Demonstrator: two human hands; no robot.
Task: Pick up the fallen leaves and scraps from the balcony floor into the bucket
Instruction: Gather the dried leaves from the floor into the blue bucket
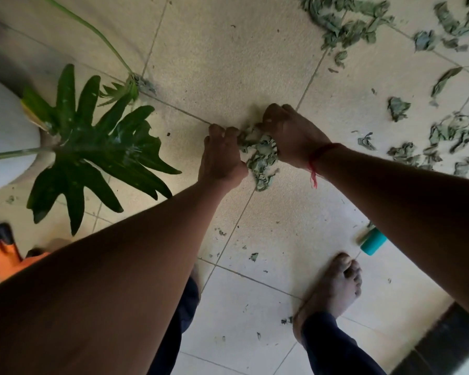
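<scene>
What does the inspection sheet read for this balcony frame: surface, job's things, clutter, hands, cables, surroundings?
Surface: tiled floor, strewn with leaf crumbs.
Job's things: leaf clump between the hands; loose leaves at upper right; bucket not in view.
Clutter: teal cylinder; orange object, lower left.
Hands: left hand and right hand both grip the clump.
Cables: nothing seen.
Surroundings: white pot, green plant leaf, bare foot.

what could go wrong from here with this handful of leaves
The clump of dry leaves is only squeezed between the left hand and right hand, with bits hanging loose below, so scraps may drop when lifted.
No bucket shows in view, so a long carry could shed more.
The teal cylinder lies close to the bare foot; a step might roll on it.
</scene>
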